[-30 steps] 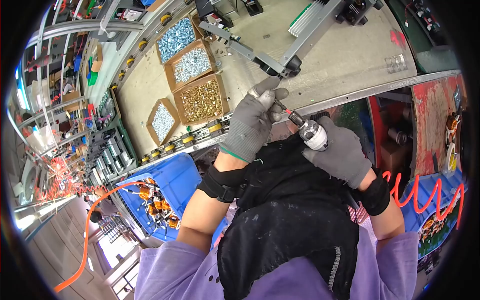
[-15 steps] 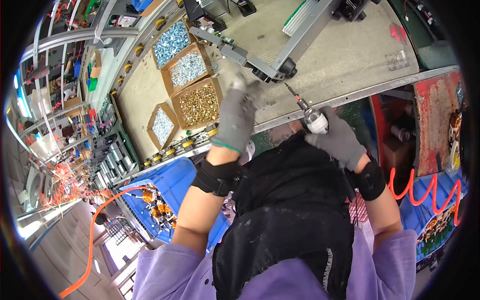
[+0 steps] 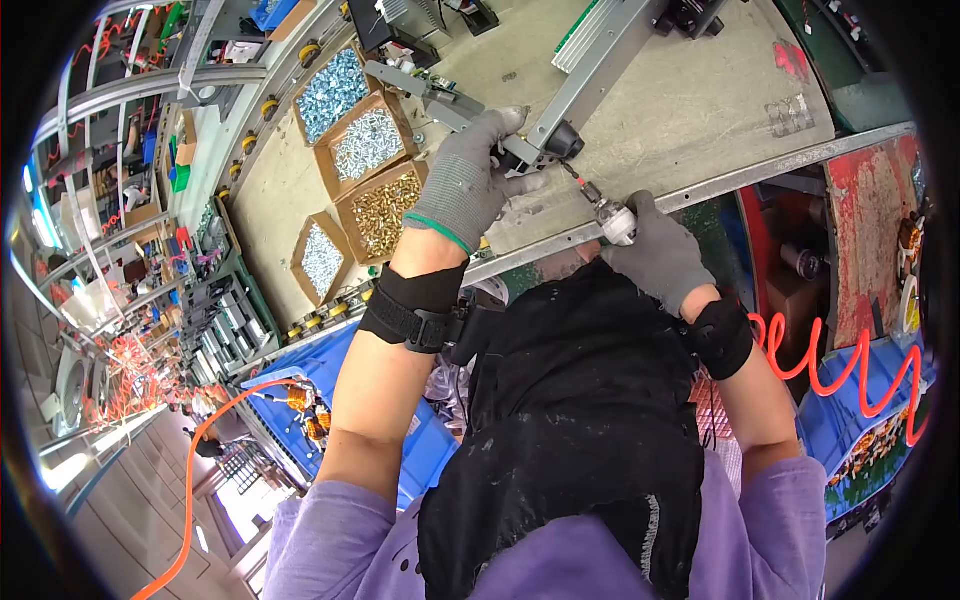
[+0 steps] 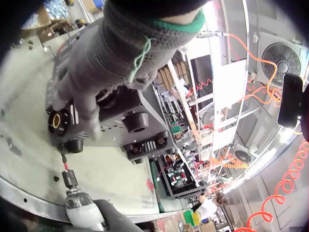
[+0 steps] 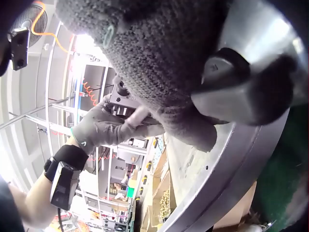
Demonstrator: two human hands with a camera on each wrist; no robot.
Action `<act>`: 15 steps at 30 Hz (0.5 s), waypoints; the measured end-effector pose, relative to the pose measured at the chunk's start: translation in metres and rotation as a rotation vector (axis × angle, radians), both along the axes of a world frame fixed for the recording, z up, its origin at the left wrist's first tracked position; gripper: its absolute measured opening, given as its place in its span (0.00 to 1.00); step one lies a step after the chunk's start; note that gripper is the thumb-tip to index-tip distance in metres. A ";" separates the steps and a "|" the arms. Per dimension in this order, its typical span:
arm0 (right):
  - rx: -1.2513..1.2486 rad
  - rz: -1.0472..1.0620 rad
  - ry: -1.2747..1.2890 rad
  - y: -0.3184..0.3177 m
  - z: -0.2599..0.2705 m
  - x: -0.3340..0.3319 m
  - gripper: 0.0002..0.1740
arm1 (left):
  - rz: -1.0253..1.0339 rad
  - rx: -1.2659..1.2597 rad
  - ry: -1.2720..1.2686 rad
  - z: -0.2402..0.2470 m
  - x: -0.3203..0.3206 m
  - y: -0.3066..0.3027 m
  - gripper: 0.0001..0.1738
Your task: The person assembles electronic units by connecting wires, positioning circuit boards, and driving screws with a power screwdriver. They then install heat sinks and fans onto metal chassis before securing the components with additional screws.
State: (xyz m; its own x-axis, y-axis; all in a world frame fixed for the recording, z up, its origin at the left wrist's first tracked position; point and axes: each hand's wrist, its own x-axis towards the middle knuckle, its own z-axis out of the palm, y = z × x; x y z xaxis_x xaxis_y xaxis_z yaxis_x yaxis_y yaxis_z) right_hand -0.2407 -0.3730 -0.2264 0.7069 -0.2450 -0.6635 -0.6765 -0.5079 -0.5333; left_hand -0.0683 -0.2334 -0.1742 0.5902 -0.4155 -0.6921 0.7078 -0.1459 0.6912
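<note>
At the near end of a grey metal frame (image 3: 590,85), the gloved left hand (image 3: 463,182) grips the part, its fingers bent over the edge beside a round black foot (image 3: 565,140). The gloved right hand (image 3: 662,255) holds a power screwdriver (image 3: 616,223) whose bit points at the frame's end by that foot. In the left wrist view, the bit of the screwdriver (image 4: 83,209) is close to the dark frame (image 4: 112,126); whether it touches cannot be told. The right wrist view shows the tool body (image 5: 251,92) large beside the right hand (image 5: 145,53).
Cardboard boxes of blue-silver screws (image 3: 332,95), silver screws (image 3: 368,145) and brass-coloured screws (image 3: 385,212) stand left of the frame, with a smaller box (image 3: 322,260) nearby. A metal rail (image 3: 700,190) edges the table. Blue bins (image 3: 425,450) and a red coiled hose (image 3: 815,375) lie nearer.
The left hand has left the screwdriver's bit, moved left, then come to the frame and gripped its end. The right hand has brought the screwdriver up to the frame. The frame appears slightly further left.
</note>
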 end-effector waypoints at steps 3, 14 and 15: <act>-0.020 -0.002 -0.002 0.002 -0.009 -0.003 0.30 | -0.195 -0.100 -0.229 -0.007 -0.004 0.007 0.12; -0.363 0.183 -0.255 0.020 -0.027 -0.010 0.28 | 0.082 0.038 0.056 0.013 -0.013 -0.007 0.06; -0.365 0.181 -0.255 0.019 -0.026 -0.009 0.28 | 0.080 0.037 0.056 0.011 -0.011 -0.007 0.06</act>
State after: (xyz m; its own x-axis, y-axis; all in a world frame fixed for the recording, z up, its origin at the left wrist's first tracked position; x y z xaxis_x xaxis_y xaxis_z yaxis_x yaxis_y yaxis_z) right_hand -0.2499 -0.3542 -0.2524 0.8888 -0.2878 -0.3568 -0.4307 -0.7905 -0.4354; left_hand -0.0797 -0.2408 -0.1635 0.5806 -0.3425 -0.7387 0.7554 -0.1118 0.6456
